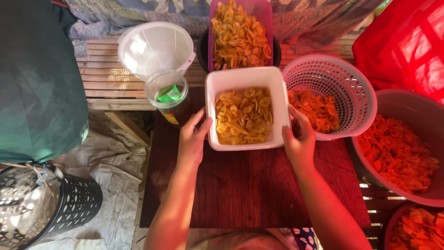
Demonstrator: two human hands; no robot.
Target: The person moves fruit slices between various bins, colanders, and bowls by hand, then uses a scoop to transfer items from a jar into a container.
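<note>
On the dark red board (249,185), centre: a square white tub (244,107), part-filled with pale yellow chips (243,115), is sitting between both hands. The left hand (193,139) is pressing flat-fingered against its left wall; the right hand (299,138) is cupping its right wall. Behind it, a pink tray (259,11) is lying heaped with yellow chips. Rightward, a pink mesh basket (344,74) and a grey basin (411,109) are holding orange chips. Leftward: a white colander (155,46) and a clear jar (167,95).

The square container (244,77) was white with yellow chips (243,114); the perforated basket (344,74) was pink, the table (249,190) dark red-brown.
</note>
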